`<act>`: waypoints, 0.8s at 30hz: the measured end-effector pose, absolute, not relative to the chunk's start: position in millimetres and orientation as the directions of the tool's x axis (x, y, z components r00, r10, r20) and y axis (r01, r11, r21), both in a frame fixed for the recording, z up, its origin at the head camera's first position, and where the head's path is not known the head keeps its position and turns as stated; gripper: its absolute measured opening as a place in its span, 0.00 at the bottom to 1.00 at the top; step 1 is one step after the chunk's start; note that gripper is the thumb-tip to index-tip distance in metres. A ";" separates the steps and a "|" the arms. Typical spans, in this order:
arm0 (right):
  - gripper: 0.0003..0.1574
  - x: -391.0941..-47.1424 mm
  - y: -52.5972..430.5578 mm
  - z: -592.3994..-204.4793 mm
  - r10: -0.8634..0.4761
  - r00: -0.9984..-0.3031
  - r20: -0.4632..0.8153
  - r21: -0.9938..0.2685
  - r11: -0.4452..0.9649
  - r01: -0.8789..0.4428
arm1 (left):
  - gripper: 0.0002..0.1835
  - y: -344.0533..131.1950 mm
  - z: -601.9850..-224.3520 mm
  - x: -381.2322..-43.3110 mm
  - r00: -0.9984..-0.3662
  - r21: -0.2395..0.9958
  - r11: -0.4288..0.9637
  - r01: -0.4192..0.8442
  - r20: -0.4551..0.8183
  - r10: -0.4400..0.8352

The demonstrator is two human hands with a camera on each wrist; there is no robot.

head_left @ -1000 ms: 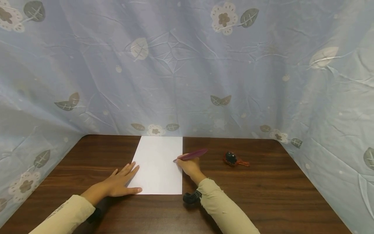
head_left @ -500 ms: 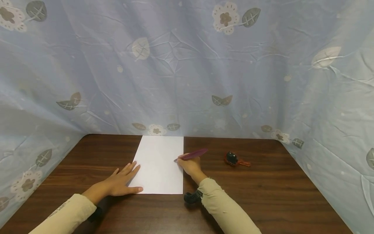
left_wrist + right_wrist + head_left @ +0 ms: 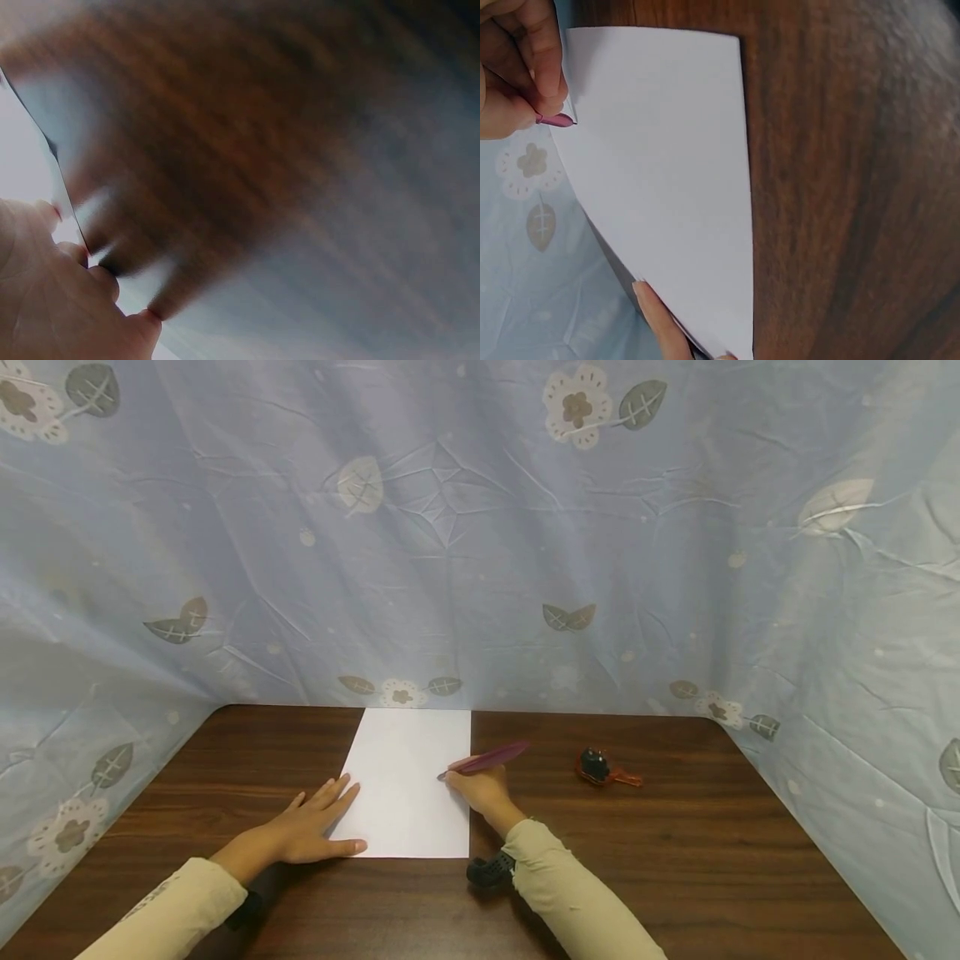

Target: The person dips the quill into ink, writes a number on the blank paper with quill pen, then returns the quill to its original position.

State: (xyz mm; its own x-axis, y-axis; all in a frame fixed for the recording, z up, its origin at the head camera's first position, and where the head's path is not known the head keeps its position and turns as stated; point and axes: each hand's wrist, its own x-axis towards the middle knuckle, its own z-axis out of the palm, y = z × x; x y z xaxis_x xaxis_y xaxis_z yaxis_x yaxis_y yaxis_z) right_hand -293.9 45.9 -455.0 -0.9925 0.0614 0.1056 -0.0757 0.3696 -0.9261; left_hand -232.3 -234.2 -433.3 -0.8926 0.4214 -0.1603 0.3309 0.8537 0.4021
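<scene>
A blank-looking white sheet of paper (image 3: 407,806) lies flat on the dark wooden table (image 3: 675,835). My left hand (image 3: 303,833) rests with fingers spread on its left edge, the thumb over the lower left corner. A purple feather pen (image 3: 497,757) is pinched between the thumb and fingers of my right hand (image 3: 483,791), above the sheet's right side. Its feather slants up to the right. In the right wrist view the pen's pink tip (image 3: 557,120) points at the paper; whether it touches I cannot tell. The left wrist view is mostly blurred wood beside the fingers.
Right of the right hand, a small dark round object (image 3: 595,765) sits in an orange-red piece with a tail (image 3: 627,778). A pale blue curtain (image 3: 480,568) with flowers and leaves hangs behind the table and along both sides.
My right hand has shifted slightly left, carrying the feather pen's tip further in over the paper. The left hand and the sheet stay put.
</scene>
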 end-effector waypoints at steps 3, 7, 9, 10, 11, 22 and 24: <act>0.08 -292.4 44.5 -455.3 0.056 -0.992 0.112 -0.925 0.370 -0.083 | 0.53 -235.2 -435.9 -234.0 -0.893 0.407 0.849 0.337 -0.149 0.425; 0.08 -290.0 43.1 -455.7 0.034 -0.993 0.116 -0.931 0.353 -0.096 | 0.54 -237.6 -442.7 -236.6 -0.897 0.390 0.856 0.339 -0.141 0.419; 0.07 -287.8 42.8 -455.1 0.020 -0.992 0.121 -0.934 0.341 -0.107 | 0.55 -238.5 -445.3 -237.4 -0.899 0.381 0.861 0.336 -0.141 0.414; 0.07 -286.4 42.6 -454.4 0.012 -0.992 0.122 -0.936 0.335 -0.111 | 0.55 -238.7 -445.9 -237.3 -0.900 0.376 0.864 0.335 -0.143 0.412; 0.07 -284.6 42.3 -453.6 0.007 -0.991 0.131 -0.935 0.334 -0.121 | 0.55 -238.9 -446.0 -237.3 -0.899 0.387 0.858 0.337 -0.137 0.415; 0.11 -283.7 40.8 -456.7 -0.067 -0.994 0.089 -0.935 0.337 -0.107 | 0.53 -236.2 -439.2 -234.1 -0.895 0.393 0.854 0.340 -0.144 0.423; 0.11 -282.7 41.3 -456.2 -0.085 -0.993 0.082 -0.932 0.347 -0.107 | 0.53 -235.9 -437.4 -233.7 -0.894 0.404 0.849 0.341 -0.140 0.426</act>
State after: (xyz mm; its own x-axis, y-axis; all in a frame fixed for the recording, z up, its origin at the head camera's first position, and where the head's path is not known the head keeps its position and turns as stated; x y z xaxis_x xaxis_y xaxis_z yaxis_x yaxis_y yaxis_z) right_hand -282.7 41.3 -456.2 -0.9930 -0.0851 0.0820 -0.1067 0.3468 -0.9319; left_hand -233.7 -235.9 -437.4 -0.8938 0.4258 -0.1405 0.3410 0.8490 0.4037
